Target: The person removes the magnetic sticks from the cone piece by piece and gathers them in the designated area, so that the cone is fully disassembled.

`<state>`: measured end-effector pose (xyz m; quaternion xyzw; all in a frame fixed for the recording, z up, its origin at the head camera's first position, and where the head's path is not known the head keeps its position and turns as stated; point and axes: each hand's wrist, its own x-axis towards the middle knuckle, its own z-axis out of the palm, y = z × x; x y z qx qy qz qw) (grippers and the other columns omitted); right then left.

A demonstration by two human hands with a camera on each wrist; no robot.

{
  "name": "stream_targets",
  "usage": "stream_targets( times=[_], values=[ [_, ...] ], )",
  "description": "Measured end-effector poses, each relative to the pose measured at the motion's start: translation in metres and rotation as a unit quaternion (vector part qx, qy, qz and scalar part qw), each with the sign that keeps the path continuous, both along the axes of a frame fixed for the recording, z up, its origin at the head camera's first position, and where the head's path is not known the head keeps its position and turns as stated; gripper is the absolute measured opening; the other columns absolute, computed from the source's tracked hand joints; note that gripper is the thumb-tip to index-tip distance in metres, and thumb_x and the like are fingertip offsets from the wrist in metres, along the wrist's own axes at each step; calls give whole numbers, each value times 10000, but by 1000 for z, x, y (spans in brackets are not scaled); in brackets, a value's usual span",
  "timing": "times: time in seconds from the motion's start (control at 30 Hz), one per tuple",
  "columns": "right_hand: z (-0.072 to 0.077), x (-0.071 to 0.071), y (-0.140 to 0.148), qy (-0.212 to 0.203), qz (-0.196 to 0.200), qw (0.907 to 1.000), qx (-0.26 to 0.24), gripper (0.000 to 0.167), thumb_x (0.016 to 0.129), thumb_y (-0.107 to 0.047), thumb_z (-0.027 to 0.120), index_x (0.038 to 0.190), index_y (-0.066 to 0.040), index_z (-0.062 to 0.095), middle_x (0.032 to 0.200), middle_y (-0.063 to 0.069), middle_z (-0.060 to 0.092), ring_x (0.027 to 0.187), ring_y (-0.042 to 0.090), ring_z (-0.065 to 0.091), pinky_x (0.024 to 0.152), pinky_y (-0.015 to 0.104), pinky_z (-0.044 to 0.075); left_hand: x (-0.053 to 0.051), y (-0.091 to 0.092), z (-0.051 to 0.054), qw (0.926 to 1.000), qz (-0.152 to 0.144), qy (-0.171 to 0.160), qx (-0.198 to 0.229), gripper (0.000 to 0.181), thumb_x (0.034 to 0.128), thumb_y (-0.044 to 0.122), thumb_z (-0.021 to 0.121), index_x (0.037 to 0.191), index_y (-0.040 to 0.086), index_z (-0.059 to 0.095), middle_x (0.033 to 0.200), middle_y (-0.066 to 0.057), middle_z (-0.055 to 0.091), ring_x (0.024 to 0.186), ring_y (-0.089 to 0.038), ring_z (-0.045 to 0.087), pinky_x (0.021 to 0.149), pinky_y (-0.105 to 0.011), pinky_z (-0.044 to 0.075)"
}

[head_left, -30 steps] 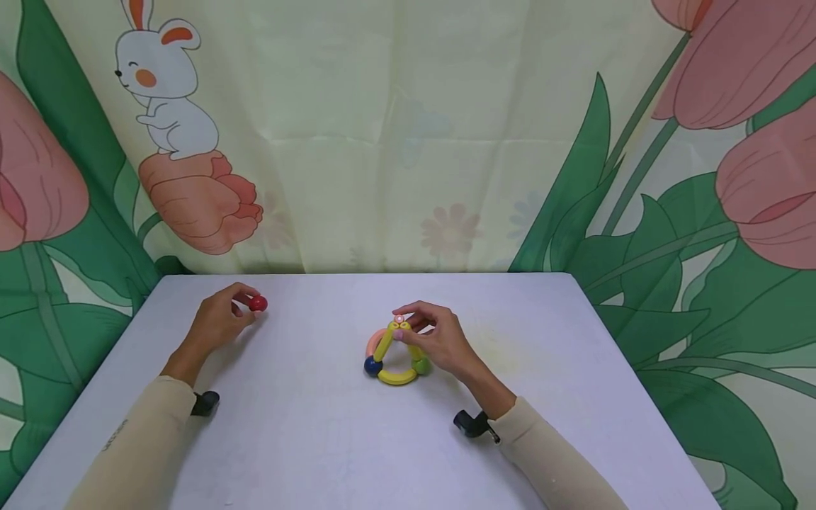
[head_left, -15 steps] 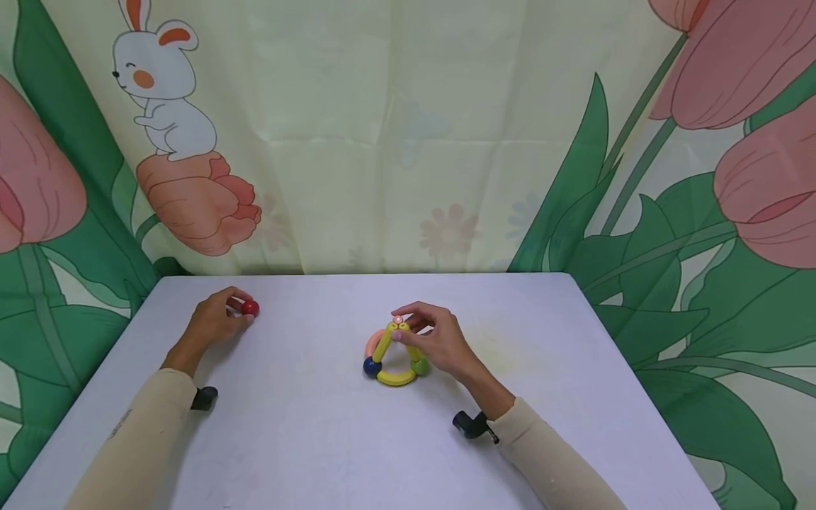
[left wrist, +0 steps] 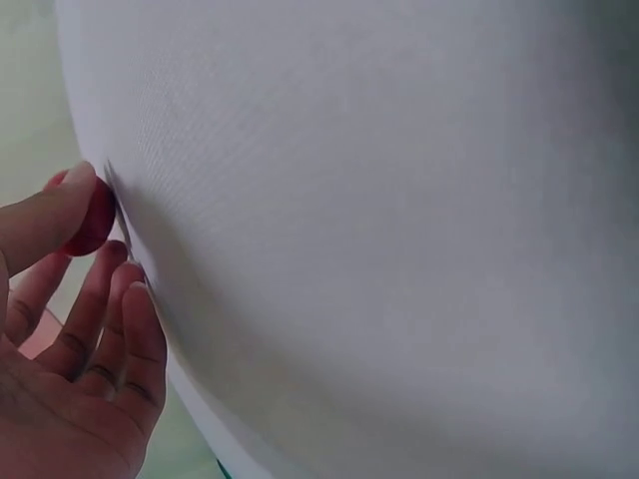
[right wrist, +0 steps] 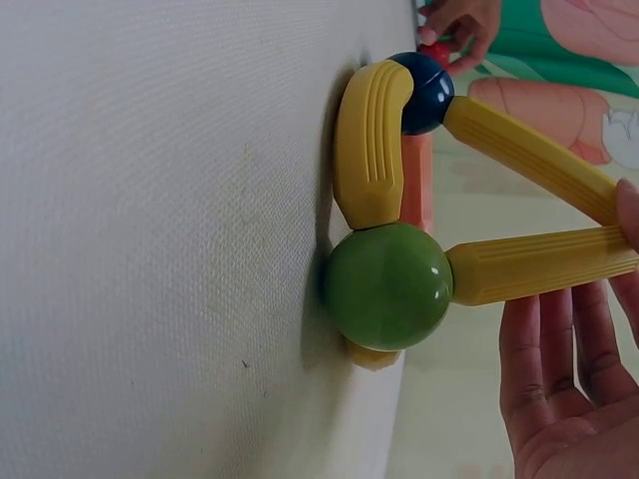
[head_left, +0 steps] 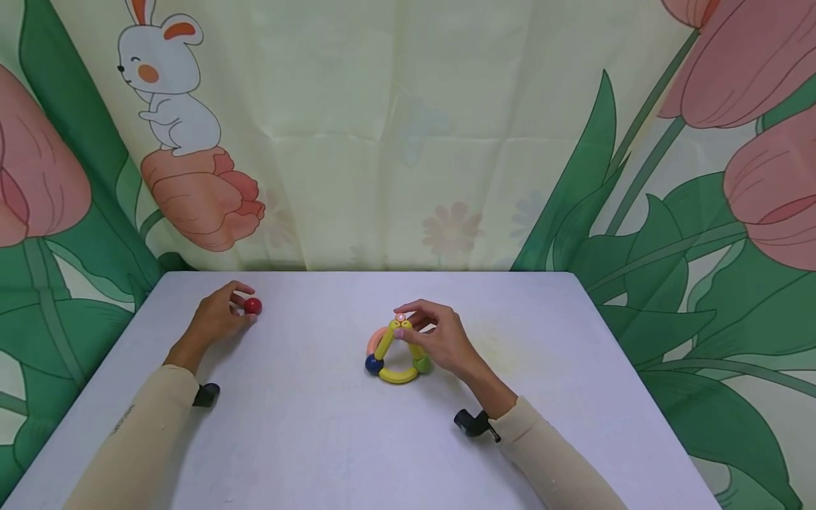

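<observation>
My left hand pinches a red ball between thumb and fingers at the table's far left. In the left wrist view the thumb covers part of the red ball, close to the tabletop. At the middle of the table stands a frame of magnetic sticks and balls. Its yellow curved stick lies between a blue ball and a green ball. Two straight yellow sticks lean up and meet at the top, where my right hand pinches them. A pink curved stick shows behind.
The white table has its far edge against a printed curtain with a rabbit and tulips. Black wrist cameras stick out from both sleeves, close above the tabletop.
My left hand has drawn the red ball slightly left and nearer. The right hand and the stick frame stay in place; the head view has shifted a little.
</observation>
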<state>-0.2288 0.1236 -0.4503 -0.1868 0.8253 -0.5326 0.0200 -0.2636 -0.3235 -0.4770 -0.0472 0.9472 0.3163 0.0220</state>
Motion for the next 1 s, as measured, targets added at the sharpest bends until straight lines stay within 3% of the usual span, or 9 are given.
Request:
stream_targets(
  times=[0.27, 0.83, 1.0],
  values=[
    [-2, -2, 1, -36, 3, 10000, -23, 297, 908, -263, 866, 1191, -294, 782, 954, -2, 755, 906, 205, 702, 789, 329, 596, 2, 0, -1, 9999, -60, 141, -28, 537, 952, 124, 795, 1400, 10, 522, 1289, -300, 593, 1116, -423, 555, 941, -543, 564],
    [-3, -3, 0, 67, 70, 9999, -111, 310, 903, -259, 870, 1201, -265, 786, 951, 17, 754, 894, 192, 694, 775, 299, 585, 4, 1, 1, 10000, -29, 15, -82, 566, 936, 152, 819, 1410, 31, 533, 1329, -295, 598, 1178, -446, 554, 999, -583, 555],
    [-2, -2, 0, 34, 71, 9999, -127, 323, 897, -260, 876, 1207, -254, 786, 957, 44, 755, 896, 212, 688, 768, 288, 578, 4, 2, 2, 9998, -113, 17, -158, 524, 935, 168, 822, 1364, 19, 561, 1321, -300, 608, 1162, -446, 550, 963, -566, 562]
  ],
)
